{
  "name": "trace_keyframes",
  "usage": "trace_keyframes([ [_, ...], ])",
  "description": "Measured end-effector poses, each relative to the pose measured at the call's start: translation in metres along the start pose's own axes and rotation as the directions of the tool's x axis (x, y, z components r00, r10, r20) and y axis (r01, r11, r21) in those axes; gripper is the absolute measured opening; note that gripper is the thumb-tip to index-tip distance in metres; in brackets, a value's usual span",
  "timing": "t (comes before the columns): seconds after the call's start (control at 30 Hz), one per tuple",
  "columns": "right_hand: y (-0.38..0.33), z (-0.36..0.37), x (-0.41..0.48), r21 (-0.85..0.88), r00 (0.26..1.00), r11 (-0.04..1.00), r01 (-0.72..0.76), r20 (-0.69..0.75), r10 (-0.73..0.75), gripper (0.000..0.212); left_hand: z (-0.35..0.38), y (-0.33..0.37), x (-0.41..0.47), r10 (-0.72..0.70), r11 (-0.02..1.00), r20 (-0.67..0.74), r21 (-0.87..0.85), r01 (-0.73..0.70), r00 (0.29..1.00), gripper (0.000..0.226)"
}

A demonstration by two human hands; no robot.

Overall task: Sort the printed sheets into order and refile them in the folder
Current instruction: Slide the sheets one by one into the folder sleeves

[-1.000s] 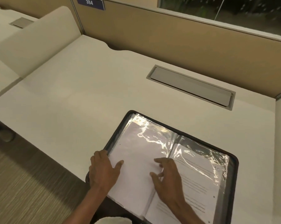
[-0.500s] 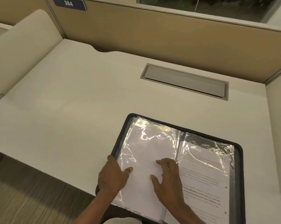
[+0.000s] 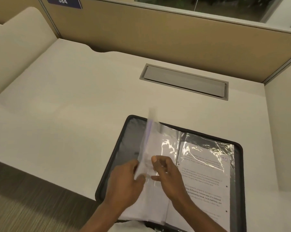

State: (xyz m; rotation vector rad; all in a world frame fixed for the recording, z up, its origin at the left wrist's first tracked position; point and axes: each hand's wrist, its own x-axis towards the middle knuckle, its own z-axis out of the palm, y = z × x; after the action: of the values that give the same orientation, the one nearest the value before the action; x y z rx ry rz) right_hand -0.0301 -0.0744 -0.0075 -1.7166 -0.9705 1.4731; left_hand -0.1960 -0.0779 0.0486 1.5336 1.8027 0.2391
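Note:
A black zip folder point(image 3: 238, 158) lies open at the desk's near edge, filled with clear plastic sleeves. The right-hand sleeve holds a printed sheet point(image 3: 206, 178) with a handwritten 10 at its top corner. On the left side a sleeve page point(image 3: 149, 139) stands lifted on edge, blurred. My left hand point(image 3: 124, 181) grips its lower outer edge from the left. My right hand point(image 3: 168, 174) pinches the same page from the right, thumb and fingers curled. The folder's dark inner cover point(image 3: 128, 148) shows beneath the lifted page.
The white desk point(image 3: 66, 106) has a grey cable hatch point(image 3: 184, 81) behind the folder. Tan partition walls point(image 3: 158, 34) close the back and right, with a sign reading 384. A low cream divider point(image 3: 19, 41) stands on the left. Carpet lies below the desk edge.
Both hands lay flat on the left sleeve page before. Now they have closed on its edge and raised it upright, uncovering the folder's dark inner cover. The camera moved closer.

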Motion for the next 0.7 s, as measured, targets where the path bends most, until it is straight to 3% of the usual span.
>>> trace_keyframes([
  [0.1, -0.021, -0.016, -0.012, 0.101, 1.0, 0.995, 0.006, 0.017, -0.008, 0.082, 0.004, 0.036, -0.02, 0.094, 0.994, 0.013, 0.054, -0.094, 0.996, 0.021],
  [0.2, -0.037, -0.037, -0.025, 0.117, 1.0, 0.993, -0.003, 0.005, 0.003, 0.065, 0.022, 0.059, -0.029, 0.149, 0.986, 0.024, 0.066, -0.15, 0.989, 0.035],
  [0.33, -0.042, -0.071, -0.039, 0.112, 0.999, 0.994, 0.009, -0.048, -0.003, 0.063, 0.054, 0.082, -0.032, 0.125, 0.985, 0.164, 0.096, -0.142, 0.978, 0.056],
  [0.43, -0.033, -0.101, -0.046, 0.134, 0.993, 0.99, -0.034, -0.109, 0.049, 0.037, 0.066, 0.108, -0.044, 0.17, 0.97, 0.269, 0.125, -0.209, 0.948, 0.06],
  [0.6, -0.011, -0.161, -0.052, 0.093, 0.977, 0.993, -0.068, -0.195, 0.085, 0.025, 0.09, 0.131, -0.066, 0.264, 0.953, 0.364, 0.041, -0.299, 0.893, 0.072],
  [0.7, 0.009, -0.188, -0.05, 0.06, 0.97, 0.993, -0.104, -0.215, 0.114, 0.022, 0.108, 0.131, -0.064, 0.296, 0.949, 0.379, -0.009, -0.316, 0.877, 0.062],
])
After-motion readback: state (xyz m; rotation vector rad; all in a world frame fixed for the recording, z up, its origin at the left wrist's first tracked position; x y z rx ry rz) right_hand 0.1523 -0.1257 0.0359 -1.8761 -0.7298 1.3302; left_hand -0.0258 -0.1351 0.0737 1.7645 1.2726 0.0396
